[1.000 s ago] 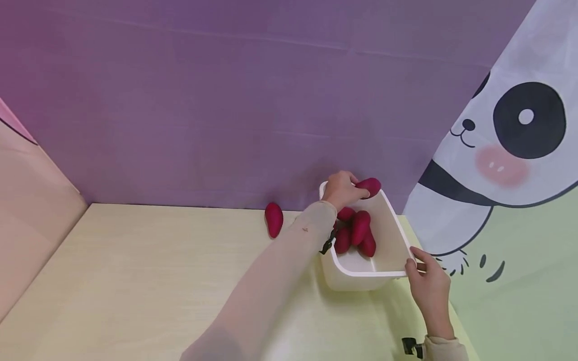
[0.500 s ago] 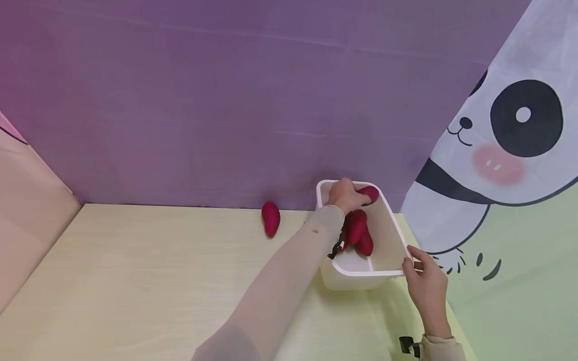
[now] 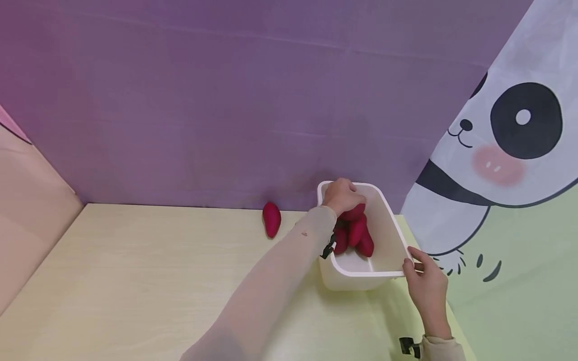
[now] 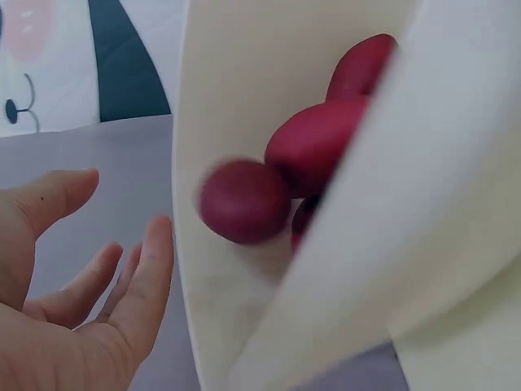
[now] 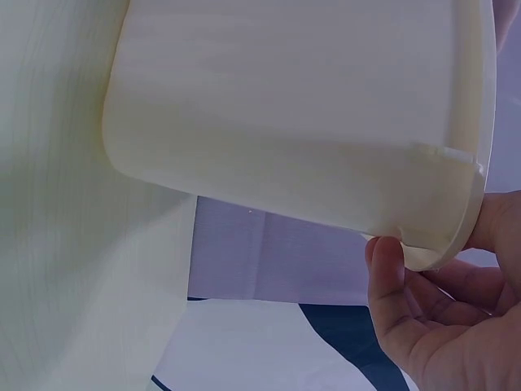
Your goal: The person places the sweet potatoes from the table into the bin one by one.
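Note:
A white plastic bin (image 3: 368, 281) stands at the table's back right corner, with several dark red sweet potatoes (image 3: 356, 230) piled inside. My left hand (image 3: 340, 196) is over the bin's far left rim. In the left wrist view its fingers (image 4: 151, 285) are spread and hold nothing, while one sweet potato (image 4: 244, 201) is blurred inside the bin, apart from the hand. My right hand (image 3: 428, 288) pinches the near right corner of the rim; the right wrist view shows the thumb (image 5: 387, 273) against the bin's outside.
Another loose sweet potato (image 3: 271, 219) lies on the pale wooden table (image 3: 149, 281) at its back edge, left of the bin. A purple backdrop (image 3: 203, 115) rises behind, and a panda-printed wall (image 3: 510, 200) stands close on the right.
My left hand has moved from the bin's far rim slightly down and let go of the sweet potato, which has dropped into the bin. The right hand has kept its pinch.

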A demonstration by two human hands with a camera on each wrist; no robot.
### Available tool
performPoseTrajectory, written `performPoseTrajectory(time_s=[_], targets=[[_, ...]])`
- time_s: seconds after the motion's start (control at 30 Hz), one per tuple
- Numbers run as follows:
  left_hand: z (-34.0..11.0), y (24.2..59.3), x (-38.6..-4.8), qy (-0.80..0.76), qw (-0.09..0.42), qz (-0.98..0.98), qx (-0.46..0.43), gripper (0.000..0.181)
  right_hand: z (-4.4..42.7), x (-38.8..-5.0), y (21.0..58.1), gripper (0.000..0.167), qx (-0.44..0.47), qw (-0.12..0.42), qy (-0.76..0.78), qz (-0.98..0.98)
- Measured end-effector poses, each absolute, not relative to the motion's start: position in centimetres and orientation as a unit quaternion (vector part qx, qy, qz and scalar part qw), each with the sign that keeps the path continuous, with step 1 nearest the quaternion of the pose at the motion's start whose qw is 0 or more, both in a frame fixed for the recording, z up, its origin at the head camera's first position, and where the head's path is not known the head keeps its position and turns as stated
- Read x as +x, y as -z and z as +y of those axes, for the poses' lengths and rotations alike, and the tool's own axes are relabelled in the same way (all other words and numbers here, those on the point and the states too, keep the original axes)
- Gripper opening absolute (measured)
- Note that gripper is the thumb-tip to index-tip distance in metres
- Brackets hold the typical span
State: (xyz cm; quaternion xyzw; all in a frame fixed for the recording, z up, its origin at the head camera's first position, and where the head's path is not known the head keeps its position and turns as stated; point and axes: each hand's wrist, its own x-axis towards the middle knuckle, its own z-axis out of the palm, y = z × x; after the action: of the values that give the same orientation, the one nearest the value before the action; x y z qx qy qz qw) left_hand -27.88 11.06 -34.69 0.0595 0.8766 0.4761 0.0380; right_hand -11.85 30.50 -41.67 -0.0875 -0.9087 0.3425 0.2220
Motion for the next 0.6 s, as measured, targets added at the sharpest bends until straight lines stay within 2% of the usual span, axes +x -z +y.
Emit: performPoseTrajectory(time_s=[0.13,0.43,0.6], targets=[[9.2,34.6,-27.7,-0.486,0.034,0.870,0.076,0.037,30.4,-12.0,41.7,0.032,-0.086,0.224,-0.345,-0.907],[3.2,36.1,-26.3,-0.540,0.007,0.834,0.117,0.035,30.4,-12.1,41.8,0.033,-0.093,0.219,-0.347,-0.907],[-0.3,37.8,-24.8,-0.534,-0.002,0.839,0.104,0.035,30.5,-12.1,41.9,0.033,-0.091,0.223,-0.350,-0.905]])
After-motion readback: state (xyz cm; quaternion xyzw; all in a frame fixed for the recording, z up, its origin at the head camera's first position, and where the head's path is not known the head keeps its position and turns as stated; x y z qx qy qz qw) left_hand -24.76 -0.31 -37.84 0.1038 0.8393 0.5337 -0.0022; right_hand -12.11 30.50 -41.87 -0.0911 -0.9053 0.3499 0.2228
